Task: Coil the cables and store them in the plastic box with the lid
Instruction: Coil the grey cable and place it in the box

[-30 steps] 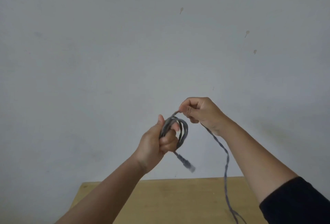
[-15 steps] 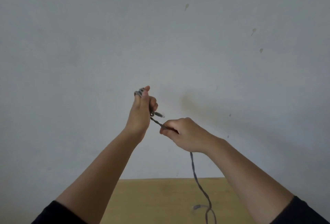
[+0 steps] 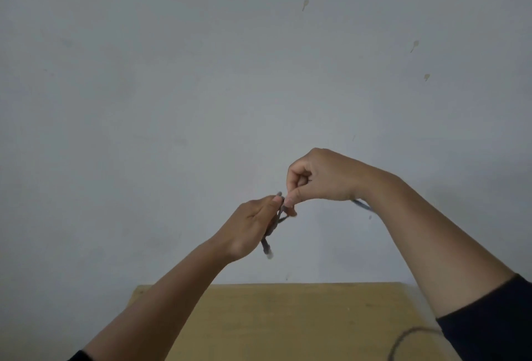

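Got my left hand (image 3: 253,225) gripping the grey cable (image 3: 273,228) coil up in the air so loops stay put, right hand (image 3: 319,176) at its 1 o'clock pinching the loose run trailing toward the surface (image 3: 288,320).

The cable (image 3: 273,227) is a dull grey with a pale, whitish plug on its end. Below it the table (image 3: 288,320) is plain yellowish tan wood. Behind, a flat light grey wall (image 3: 172,87) with a few brownish specks. Sleeve (image 3: 489,323) is black.
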The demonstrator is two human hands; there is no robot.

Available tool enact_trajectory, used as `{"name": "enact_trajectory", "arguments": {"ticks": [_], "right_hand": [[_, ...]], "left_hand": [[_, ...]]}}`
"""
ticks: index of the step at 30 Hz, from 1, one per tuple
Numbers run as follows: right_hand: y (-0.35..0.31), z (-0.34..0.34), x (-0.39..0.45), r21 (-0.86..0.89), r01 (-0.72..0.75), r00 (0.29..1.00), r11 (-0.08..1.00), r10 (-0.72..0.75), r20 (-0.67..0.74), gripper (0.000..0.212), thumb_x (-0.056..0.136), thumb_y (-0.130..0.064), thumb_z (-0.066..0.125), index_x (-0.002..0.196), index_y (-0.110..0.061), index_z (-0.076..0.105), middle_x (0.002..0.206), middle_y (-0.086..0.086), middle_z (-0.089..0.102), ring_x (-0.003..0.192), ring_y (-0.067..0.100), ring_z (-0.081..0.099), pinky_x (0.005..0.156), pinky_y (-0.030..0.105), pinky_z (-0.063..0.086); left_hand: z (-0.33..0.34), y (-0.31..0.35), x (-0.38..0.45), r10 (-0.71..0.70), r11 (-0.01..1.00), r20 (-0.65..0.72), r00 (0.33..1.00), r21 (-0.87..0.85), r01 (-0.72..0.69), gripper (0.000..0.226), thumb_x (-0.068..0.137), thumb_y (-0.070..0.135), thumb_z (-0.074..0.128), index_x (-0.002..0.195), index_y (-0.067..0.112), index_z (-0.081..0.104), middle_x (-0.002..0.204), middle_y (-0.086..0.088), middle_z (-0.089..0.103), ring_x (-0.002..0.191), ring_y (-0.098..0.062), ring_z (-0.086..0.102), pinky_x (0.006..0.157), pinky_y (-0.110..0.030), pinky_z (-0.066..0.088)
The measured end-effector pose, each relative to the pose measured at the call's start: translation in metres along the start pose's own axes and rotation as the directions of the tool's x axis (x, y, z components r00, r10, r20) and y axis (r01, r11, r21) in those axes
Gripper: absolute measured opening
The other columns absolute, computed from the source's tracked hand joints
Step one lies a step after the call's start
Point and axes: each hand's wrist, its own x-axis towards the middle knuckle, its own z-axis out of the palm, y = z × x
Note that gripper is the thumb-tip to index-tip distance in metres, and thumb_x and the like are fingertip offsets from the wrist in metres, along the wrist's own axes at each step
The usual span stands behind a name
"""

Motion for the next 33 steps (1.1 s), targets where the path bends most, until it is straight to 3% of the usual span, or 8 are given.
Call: {"name": "enact_trajectory", "arguments": {"ticks": [3, 9, 15, 19, 25, 28, 31, 33], "right_hand": [[0.004, -0.003, -0.001, 0.097, -0.005, 1.000, 0.995, 0.002, 0.026, 0.020, 0.070, -0.030, 0.079, 0.072, -0.015, 0.067, 0.063, 0.002, 0.053, 0.063, 0.013, 0.043, 0.059, 0.027, 0.034], [0.017, 0.001, 0.000, 0.384, 0.040, 0.999, 0.923, -0.040, -0.007, 0.017, 0.072, -0.021, 0.077, 0.071, -0.011, 0.065, 0.055, -0.006, 0.050, 0.049, 0.009, 0.036, 0.048, 0.016, 0.033], [0.029, 0.019, 0.005, 0.545, 0.109, 0.989, 0.831, -0.034, -0.145, 0.025, 0.067, -0.035, 0.074, 0.071, -0.012, 0.064, 0.054, -0.006, 0.050, 0.050, 0.014, 0.033, 0.049, 0.019, 0.032], [0.038, 0.029, 0.008, 0.538, 0.102, 0.979, 0.836, 0.011, -0.203, 0.019, 0.084, -0.027, 0.066, 0.076, -0.010, 0.065, 0.052, -0.008, 0.050, 0.048, 0.011, 0.034, 0.048, 0.020, 0.032], [0.059, 0.067, 0.001, 0.572, -0.024, 0.982, 0.820, 0.127, -0.141, 0.024, 0.096, -0.023, 0.049, 0.089, -0.026, 0.073, 0.052, -0.004, 0.041, 0.046, 0.011, 0.031, 0.047, 0.022, 0.026], [0.062, 0.077, -0.004, 0.633, -0.022, 0.975, 0.774, 0.157, -0.158, 0.021, 0.091, -0.031, 0.055, 0.103, -0.021, 0.069, 0.051, -0.006, 0.028, 0.045, 0.010, 0.023, 0.045, 0.021, 0.022], [0.058, 0.078, -0.005, 0.706, 0.050, 0.966, 0.706, 0.146, -0.214, 0.027, 0.092, -0.039, 0.048, 0.107, -0.023, 0.064, 0.056, -0.003, 0.026, 0.049, 0.011, 0.022, 0.046, 0.021, 0.021], [0.053, 0.078, -0.004, 0.646, 0.084, 0.956, 0.758, 0.121, -0.267, 0.025, 0.099, -0.034, 0.039, 0.107, -0.028, 0.062, 0.056, -0.004, 0.028, 0.049, 0.011, 0.024, 0.047, 0.021, 0.022]], "left_hand": [[0.001, -0.003, -0.005, -0.019, 0.999, 0.062, 0.998, 0.030, 0.018, 0.055, 0.099, 0.045, 0.024, 0.082, 0.019, 0.069, 0.053, 0.008, 0.038, 0.053, -0.005, 0.039, 0.057, -0.016, 0.035], [-0.002, 0.000, -0.007, -0.018, 0.958, 0.189, 0.982, -0.279, 0.072, 0.059, 0.092, 0.056, 0.026, 0.069, 0.014, 0.060, 0.054, 0.004, 0.024, 0.048, -0.013, 0.022, 0.048, -0.022, 0.024], [-0.005, -0.004, -0.005, -0.041, 0.929, 0.119, 0.992, -0.360, 0.082, 0.047, 0.090, 0.056, 0.031, 0.071, 0.019, 0.054, 0.072, 0.005, 0.046, 0.058, -0.014, 0.035, 0.057, -0.022, 0.034], [-0.002, 0.001, -0.002, -0.004, 0.860, 0.084, 0.996, -0.508, 0.046, 0.036, 0.094, 0.043, 0.031, 0.081, 0.014, 0.048, 0.058, 0.007, 0.043, 0.057, -0.013, 0.041, 0.061, -0.022, 0.038], [-0.019, 0.016, 0.006, -0.032, 0.530, -0.058, 0.998, -0.847, -0.032, 0.041, 0.099, 0.037, 0.027, 0.078, 0.014, 0.052, 0.054, 0.008, 0.013, 0.046, -0.008, 0.016, 0.050, -0.021, 0.019], [-0.036, 0.024, 0.013, -0.073, 0.265, -0.120, 0.990, -0.959, -0.097, 0.041, 0.100, 0.035, 0.029, 0.076, 0.012, 0.055, 0.051, 0.008, 0.013, 0.039, -0.006, 0.021, 0.043, -0.014, 0.026], [-0.045, 0.024, 0.016, -0.105, 0.116, -0.167, 0.980, -0.981, -0.155, 0.044, 0.100, 0.034, 0.030, 0.074, 0.010, 0.057, 0.042, 0.008, 0.025, 0.036, -0.006, 0.028, 0.041, -0.014, 0.031], [-0.048, 0.020, 0.019, -0.118, 0.010, -0.223, 0.968, -0.975, -0.224, 0.043, 0.100, 0.032, 0.029, 0.077, 0.009, 0.057, 0.043, 0.009, 0.030, 0.038, -0.006, 0.031, 0.043, -0.014, 0.034]]}}
